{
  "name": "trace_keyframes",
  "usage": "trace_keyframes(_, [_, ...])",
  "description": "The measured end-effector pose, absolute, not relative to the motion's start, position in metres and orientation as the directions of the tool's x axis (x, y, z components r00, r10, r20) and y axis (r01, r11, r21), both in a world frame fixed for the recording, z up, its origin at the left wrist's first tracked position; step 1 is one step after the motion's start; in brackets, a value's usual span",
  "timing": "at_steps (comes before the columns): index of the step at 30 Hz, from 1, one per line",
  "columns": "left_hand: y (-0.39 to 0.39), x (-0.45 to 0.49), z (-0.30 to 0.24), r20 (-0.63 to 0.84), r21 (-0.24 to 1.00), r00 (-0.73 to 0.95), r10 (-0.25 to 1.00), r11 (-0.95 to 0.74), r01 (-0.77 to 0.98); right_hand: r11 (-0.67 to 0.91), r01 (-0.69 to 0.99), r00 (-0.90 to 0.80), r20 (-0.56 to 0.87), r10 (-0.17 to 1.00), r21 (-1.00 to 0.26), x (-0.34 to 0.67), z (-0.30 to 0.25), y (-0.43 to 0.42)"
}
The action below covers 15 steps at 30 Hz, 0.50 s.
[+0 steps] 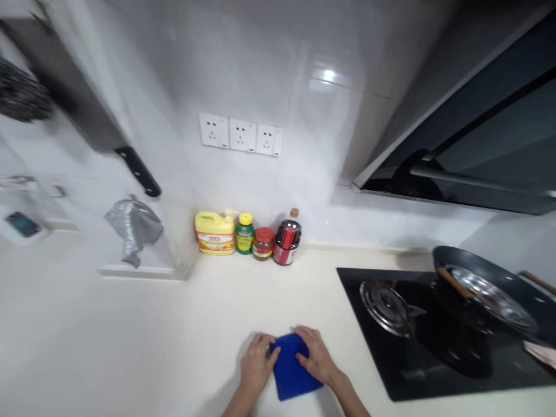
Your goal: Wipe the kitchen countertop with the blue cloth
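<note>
A folded blue cloth [290,373] lies on the pale countertop, near the bottom middle of the head view. At its upper left corner is my left hand [257,360], thumb and index finger closed on the edge. My right hand [316,354] grips the upper right part, its fingers bent over the far edge and its thumb on the cloth's face. The fold looks roughly square, with its near edge lying free between my forearms.
Against the back wall stand a yellow jug [215,234], a green bottle [245,234], a red-lidded jar [263,243] and a dark sauce bottle [287,238]. To the right are a black gas stove [417,347], a wok [460,258] and a range hood [478,133]. A cleaver [82,92] hangs left.
</note>
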<state>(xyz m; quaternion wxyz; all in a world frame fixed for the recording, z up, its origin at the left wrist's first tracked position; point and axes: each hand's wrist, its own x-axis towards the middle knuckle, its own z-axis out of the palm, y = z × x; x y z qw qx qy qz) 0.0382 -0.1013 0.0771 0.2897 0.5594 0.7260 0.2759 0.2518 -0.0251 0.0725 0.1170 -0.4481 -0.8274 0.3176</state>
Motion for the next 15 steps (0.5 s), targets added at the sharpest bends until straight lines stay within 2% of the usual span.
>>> trace_keyframes(6, [-0.104, 0.050, 0.083, -0.190, 0.716, -0.297, 0.936, 0.339, 0.611, 0.416, 0.658, -0.595, -0.095, 0.798, -0.628, 0.263, 0.049, -0.010])
trace_keyframes(15, [-0.112, 0.058, 0.069, -0.281, 0.738, -0.310, 0.908, 0.411, 0.535, 0.425, 0.633, -0.535, 0.030, 0.844, -0.647, 0.254, 0.048, -0.004])
